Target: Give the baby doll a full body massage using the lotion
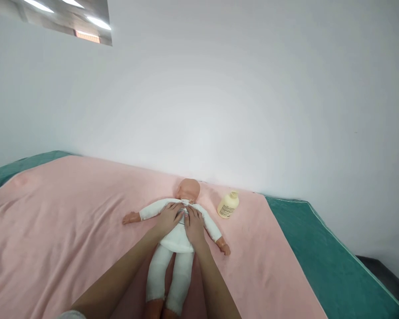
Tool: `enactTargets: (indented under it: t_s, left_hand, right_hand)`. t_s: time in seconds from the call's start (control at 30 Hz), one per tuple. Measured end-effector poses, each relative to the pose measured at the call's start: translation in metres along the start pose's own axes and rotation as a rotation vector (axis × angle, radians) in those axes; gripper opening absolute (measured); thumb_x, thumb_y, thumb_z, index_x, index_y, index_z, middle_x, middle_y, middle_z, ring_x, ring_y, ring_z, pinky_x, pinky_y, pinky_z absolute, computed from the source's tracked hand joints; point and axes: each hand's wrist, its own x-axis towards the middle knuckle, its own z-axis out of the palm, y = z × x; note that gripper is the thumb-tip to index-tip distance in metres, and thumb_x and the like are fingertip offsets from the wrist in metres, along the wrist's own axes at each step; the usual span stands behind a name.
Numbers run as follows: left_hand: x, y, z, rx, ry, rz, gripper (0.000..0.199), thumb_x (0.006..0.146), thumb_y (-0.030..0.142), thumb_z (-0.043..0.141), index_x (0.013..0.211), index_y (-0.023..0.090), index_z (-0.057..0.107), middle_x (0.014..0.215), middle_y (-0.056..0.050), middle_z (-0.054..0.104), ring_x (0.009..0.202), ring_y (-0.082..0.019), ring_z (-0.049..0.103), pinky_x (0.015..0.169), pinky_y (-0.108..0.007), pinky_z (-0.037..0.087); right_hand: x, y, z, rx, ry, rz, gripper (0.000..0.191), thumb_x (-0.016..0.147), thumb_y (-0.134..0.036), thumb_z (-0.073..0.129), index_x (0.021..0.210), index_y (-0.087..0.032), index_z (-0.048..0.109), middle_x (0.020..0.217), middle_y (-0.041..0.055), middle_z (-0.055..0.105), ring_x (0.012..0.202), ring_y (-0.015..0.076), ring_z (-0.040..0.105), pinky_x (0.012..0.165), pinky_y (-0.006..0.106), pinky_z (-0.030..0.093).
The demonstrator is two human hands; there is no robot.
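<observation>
Head camera view looks down past two bare forearms to a baby doll (177, 239) lying stretched out on a pink cloth (80, 212). Its bald head points toward the pale wall (199, 97), its legs run back between the person's arms, and its own arms spread out to either side. It wears a white long-sleeved top and white leggings; whether it lies on its front or its back I cannot tell for certain.

Both hands rest on the upper torso, just below the neck: the left hand (169, 218) on one side, the right hand (195, 224) beside it, thumbs near each other. Neither grip is closed; the fingers lie extended over the white top, clasping nothing.

Right of the doll, near its outstretched arm but apart from it, a cream-yellow bottle (228, 205) with dark print stands upright on the cloth. Green covering (319, 248) shows beyond the cloth's edges. High at left, a reflective panel (63, 17) shows bright lights.
</observation>
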Motion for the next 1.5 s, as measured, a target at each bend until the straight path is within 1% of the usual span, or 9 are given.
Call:
enactTargets:
  t_s: [0.2, 0.4, 0.5, 0.8, 0.9, 1.0, 1.13, 1.33, 1.5]
  left_hand:
    - [-0.020, 0.011, -0.017, -0.089, 0.021, 0.066, 0.031, 0.095, 0.031, 0.044, 0.119, 0.019, 0.059, 0.129, -0.009, 0.058, 0.120, -0.024, 0.049, 0.103, -0.043, 0.038]
    - [-0.073, 0.036, -0.036, -0.240, -0.030, 0.082, 0.030, 0.098, 0.028, 0.037, 0.093, 0.021, 0.065, 0.096, -0.007, 0.067, 0.096, -0.022, 0.057, 0.089, -0.038, 0.045]
    - [-0.090, 0.037, -0.035, -0.247, -0.036, 0.057, 0.031, 0.098, 0.027, 0.036, 0.087, 0.021, 0.065, 0.089, -0.007, 0.067, 0.090, -0.021, 0.058, 0.084, -0.037, 0.045]
    - [-0.089, 0.033, -0.025, -0.254, -0.075, -0.010, 0.036, 0.098, 0.031, 0.034, 0.082, 0.020, 0.065, 0.081, -0.006, 0.067, 0.085, -0.021, 0.058, 0.082, -0.036, 0.046]
    - [-0.089, 0.033, -0.027, -0.249, -0.039, -0.006, 0.034, 0.098, 0.030, 0.035, 0.087, 0.021, 0.066, 0.090, -0.007, 0.068, 0.090, -0.022, 0.058, 0.086, -0.038, 0.045]
    - [-0.088, 0.030, -0.028, -0.236, 0.025, -0.003, 0.032, 0.097, 0.030, 0.036, 0.093, 0.021, 0.067, 0.101, -0.008, 0.068, 0.099, -0.023, 0.057, 0.092, -0.040, 0.044]
    - [-0.083, 0.026, -0.025, -0.228, -0.015, 0.002, 0.030, 0.097, 0.030, 0.039, 0.096, 0.021, 0.067, 0.101, -0.007, 0.069, 0.099, -0.023, 0.057, 0.092, -0.039, 0.043]
    - [-0.079, 0.024, -0.024, -0.223, -0.059, -0.012, 0.029, 0.098, 0.028, 0.039, 0.095, 0.021, 0.067, 0.097, -0.005, 0.070, 0.097, -0.021, 0.058, 0.091, -0.037, 0.043]
    - [-0.078, 0.026, -0.027, -0.158, -0.024, 0.022, 0.024, 0.096, 0.027, 0.042, 0.103, 0.022, 0.064, 0.113, -0.006, 0.066, 0.111, -0.022, 0.054, 0.098, -0.040, 0.038]
  right_hand:
    - [-0.026, -0.017, -0.019, 0.139, 0.111, 0.040, 0.039, 0.097, -0.033, 0.039, 0.130, -0.017, 0.052, 0.132, 0.0119, 0.054, 0.125, 0.0239, 0.045, 0.105, 0.043, 0.037]
    - [-0.085, -0.039, -0.039, 0.188, 0.052, 0.008, 0.029, 0.096, -0.025, 0.041, 0.096, -0.025, 0.070, 0.096, 0.0068, 0.063, 0.093, 0.0220, 0.057, 0.082, 0.038, 0.047]
    - [-0.099, -0.041, -0.038, 0.162, 0.039, 0.003, 0.027, 0.093, -0.022, 0.044, 0.092, -0.025, 0.071, 0.089, 0.0062, 0.062, 0.088, 0.0219, 0.057, 0.077, 0.037, 0.046]
    - [-0.096, -0.036, -0.026, 0.166, -0.030, 0.085, 0.029, 0.093, -0.019, 0.043, 0.089, -0.024, 0.072, 0.089, 0.0061, 0.063, 0.088, 0.0227, 0.055, 0.078, 0.038, 0.042]
    - [-0.095, -0.037, -0.031, 0.188, -0.026, 0.074, 0.029, 0.094, -0.022, 0.043, 0.088, -0.024, 0.071, 0.089, 0.0064, 0.063, 0.088, 0.0224, 0.055, 0.078, 0.039, 0.044]
    - [-0.092, -0.036, -0.036, 0.195, 0.043, 0.049, 0.029, 0.095, -0.025, 0.043, 0.094, -0.024, 0.071, 0.094, 0.0071, 0.063, 0.091, 0.0222, 0.056, 0.080, 0.038, 0.046]
    - [-0.088, -0.034, -0.035, 0.163, 0.061, 0.058, 0.029, 0.096, -0.027, 0.043, 0.104, -0.026, 0.070, 0.104, 0.0077, 0.062, 0.101, 0.0232, 0.055, 0.087, 0.039, 0.046]
    - [-0.085, -0.029, -0.027, 0.180, -0.001, 0.088, 0.029, 0.096, -0.027, 0.042, 0.098, -0.025, 0.070, 0.102, 0.0069, 0.063, 0.098, 0.0235, 0.054, 0.086, 0.040, 0.045]
    - [-0.074, -0.031, -0.032, 0.189, 0.019, 0.087, 0.028, 0.096, -0.027, 0.041, 0.097, -0.024, 0.069, 0.105, 0.0073, 0.061, 0.101, 0.0235, 0.053, 0.088, 0.040, 0.043]
